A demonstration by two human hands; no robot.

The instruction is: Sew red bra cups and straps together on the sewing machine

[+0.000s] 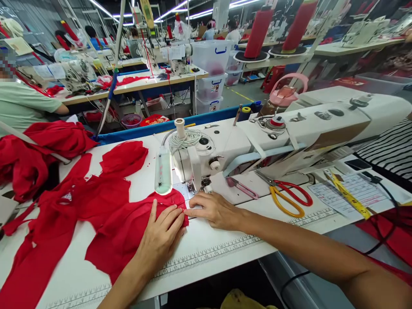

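My left hand [165, 229] lies flat on a piece of red fabric [112, 244], its fingers stretched toward the sewing machine [222, 150]. From the right, my right hand [215, 210] touches the fabric's right edge with its fingertips, close to the left fingertips. Its lower finger is stretched out and the upper ones are bent, with a gap between them. The presser foot [190, 187] stands just beyond both hands, near the fabric's far edge. What lies under the right palm is hidden.
Orange-and-red-handled scissors [286, 197], pink-handled snips [243, 188] and a yellow tape measure [349, 195] on paper lie to the right. More red fabric [41, 154] is heaped at left. A printed ruler [206, 259] runs along the front edge. Another person's sleeve [25, 105] shows at far left.
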